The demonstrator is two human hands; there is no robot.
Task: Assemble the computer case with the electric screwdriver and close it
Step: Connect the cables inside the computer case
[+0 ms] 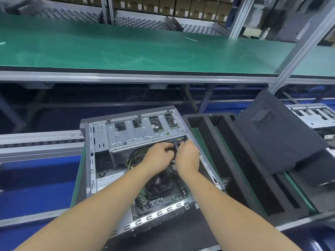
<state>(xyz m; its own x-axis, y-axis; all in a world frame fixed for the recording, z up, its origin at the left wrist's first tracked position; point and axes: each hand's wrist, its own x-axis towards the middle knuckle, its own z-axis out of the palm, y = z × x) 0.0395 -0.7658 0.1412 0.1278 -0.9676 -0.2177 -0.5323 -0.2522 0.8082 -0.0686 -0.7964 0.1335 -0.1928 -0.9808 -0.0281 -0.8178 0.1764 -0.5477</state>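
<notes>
An open computer case (91, 160) lies on its side in front of me, its silver drive cage (137, 131) at the far end and the motherboard with its fan (159, 183) below. Both hands reach inside, just under the cage. My left hand (157, 154) has its fingers curled round a dark cable. My right hand (186, 156) pinches the cable connector (176, 143) at the cage's edge. The dark side panel (279, 136) leans on the foam tray to the right. No electric screwdriver is in view.
A black foam tray (235, 160) with long slots stands right of the case. Behind runs a green bench (145, 51) with shelves of boxes beyond it. Another open case (313, 115) lies at the far right. A roller conveyor (36, 140) runs on the left.
</notes>
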